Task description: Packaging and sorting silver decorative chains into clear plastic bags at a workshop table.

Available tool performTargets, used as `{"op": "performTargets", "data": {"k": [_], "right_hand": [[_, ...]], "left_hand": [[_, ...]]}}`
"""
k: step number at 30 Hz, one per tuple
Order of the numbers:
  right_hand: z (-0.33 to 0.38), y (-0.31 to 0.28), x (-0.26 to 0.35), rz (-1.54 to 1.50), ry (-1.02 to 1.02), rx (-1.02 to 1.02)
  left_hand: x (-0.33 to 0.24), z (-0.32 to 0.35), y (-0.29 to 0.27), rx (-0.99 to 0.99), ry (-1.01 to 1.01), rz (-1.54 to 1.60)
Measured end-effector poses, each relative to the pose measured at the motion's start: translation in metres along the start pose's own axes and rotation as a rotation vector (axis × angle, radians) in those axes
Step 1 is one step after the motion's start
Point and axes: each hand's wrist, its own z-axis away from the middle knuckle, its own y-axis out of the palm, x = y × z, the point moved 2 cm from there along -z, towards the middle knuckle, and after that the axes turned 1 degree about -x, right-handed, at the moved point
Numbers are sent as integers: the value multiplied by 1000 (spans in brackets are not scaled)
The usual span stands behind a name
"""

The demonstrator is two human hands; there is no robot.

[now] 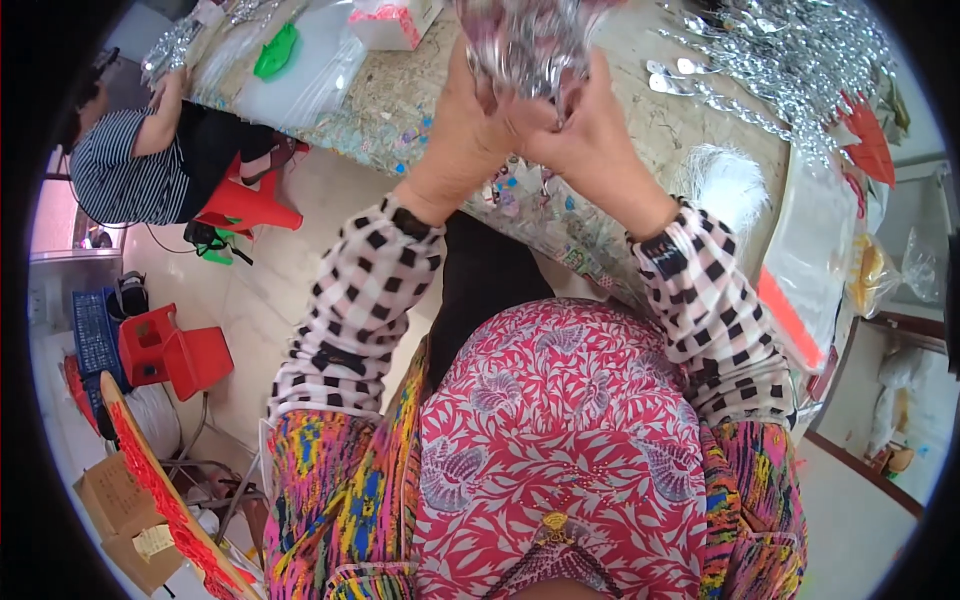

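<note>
Both my hands are raised over the worktable (pixel 410 95) at the top middle, wrists close together. Between them is a bunch of shiny silver foil-like strands (pixel 530 55), cut off by the upper edge of the view. My left hand (pixel 482 112) wraps the bunch from the left, its fingers partly hidden behind the strands. My right hand (pixel 578 118) closes round it from the right, and the thumbs come together at its lower end. On the table to the right lies a big heap of similar silver twisted strands (pixel 765 75), some with white tags (pixel 665 78).
A bundle of thin white fibres (pixel 725 185) and clear plastic bags (pixel 815 225) lie at the table's right. A green piece (pixel 277 50) and a pink-and-white box (pixel 393 22) sit far left. Another person (pixel 135 165) sits on a red stool (pixel 255 200); a second red stool (pixel 175 350) stands nearer.
</note>
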Motion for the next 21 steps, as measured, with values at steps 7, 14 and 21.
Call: {"op": "performTargets", "data": {"k": [7, 14, 21], "right_hand": [[11, -6, -35, 72, -50, 17], [23, -12, -40, 391, -29, 230], [24, -15, -29, 421, -363, 44]], "left_hand": [[49, 15, -6, -94, -125, -85], [55, 43, -13, 138, -449, -93], [50, 38, 6, 122, -463, 160]]}}
